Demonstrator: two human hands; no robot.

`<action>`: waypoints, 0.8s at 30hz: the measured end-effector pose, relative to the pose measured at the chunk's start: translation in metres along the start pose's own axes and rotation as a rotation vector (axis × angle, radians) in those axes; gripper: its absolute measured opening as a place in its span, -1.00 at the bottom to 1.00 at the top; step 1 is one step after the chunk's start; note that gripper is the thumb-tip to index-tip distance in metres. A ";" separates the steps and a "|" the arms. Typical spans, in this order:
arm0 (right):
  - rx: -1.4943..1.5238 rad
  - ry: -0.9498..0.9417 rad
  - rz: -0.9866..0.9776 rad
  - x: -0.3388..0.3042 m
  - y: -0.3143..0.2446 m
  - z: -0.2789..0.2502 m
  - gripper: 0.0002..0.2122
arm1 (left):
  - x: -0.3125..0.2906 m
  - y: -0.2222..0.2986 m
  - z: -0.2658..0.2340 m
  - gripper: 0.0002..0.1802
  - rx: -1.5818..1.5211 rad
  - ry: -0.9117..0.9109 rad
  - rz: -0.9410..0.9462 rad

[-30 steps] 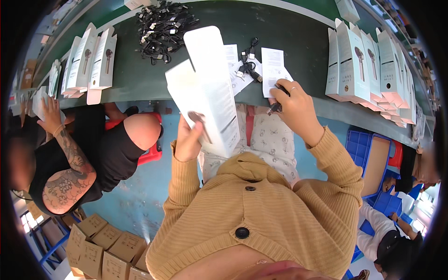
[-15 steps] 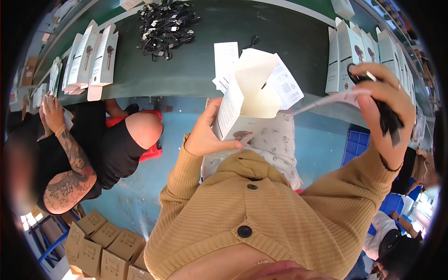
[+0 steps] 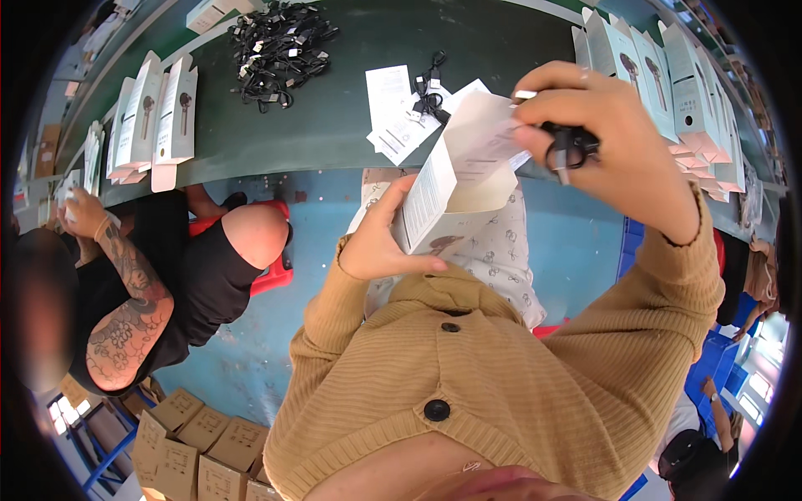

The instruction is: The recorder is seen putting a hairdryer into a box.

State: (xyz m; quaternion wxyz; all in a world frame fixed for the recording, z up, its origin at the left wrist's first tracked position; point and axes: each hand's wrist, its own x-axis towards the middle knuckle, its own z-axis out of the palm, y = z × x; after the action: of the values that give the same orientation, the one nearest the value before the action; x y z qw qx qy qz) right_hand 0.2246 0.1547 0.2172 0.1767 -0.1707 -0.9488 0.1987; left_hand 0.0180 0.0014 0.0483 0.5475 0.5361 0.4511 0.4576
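Left hand point(image 3: 376, 246) grips the open white carton point(image 3: 455, 196) upright; right hand point(image 3: 601, 138) pinches a black cable point(image 3: 568, 149) and leaflet point(image 3: 493, 134) above it, off the desk's point(image 3: 334, 108) near edge.

The left hand point(image 3: 380, 246) grips an open white box point(image 3: 455, 196) from below, tilted over the person's lap, just short of the green table point(image 3: 334, 117). The right hand point(image 3: 606, 138) pinches a folded leaflet point(image 3: 493, 138) and a coiled black cable point(image 3: 568, 149) at the box's mouth. Loose leaflets point(image 3: 397, 113) and a heap of black cables point(image 3: 276, 46) lie on the table beyond.
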 end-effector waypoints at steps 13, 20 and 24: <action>0.895 -0.139 0.525 0.017 -0.007 0.006 -0.92 | 0.006 -0.005 0.014 0.12 -0.185 -0.001 -0.056; 0.813 -0.222 0.555 0.025 -0.005 0.015 -0.96 | 0.007 -0.008 0.014 0.12 -0.181 0.025 -0.029; 0.522 -0.148 0.142 0.024 -0.004 0.019 -0.85 | 0.007 -0.015 0.011 0.12 0.039 0.097 0.080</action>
State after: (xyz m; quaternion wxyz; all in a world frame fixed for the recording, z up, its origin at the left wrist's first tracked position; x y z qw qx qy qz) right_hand 0.1945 0.1549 0.2091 0.1304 -0.1705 -0.8615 0.4602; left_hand 0.0302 0.0059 0.0333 0.4954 0.5416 0.4642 0.4958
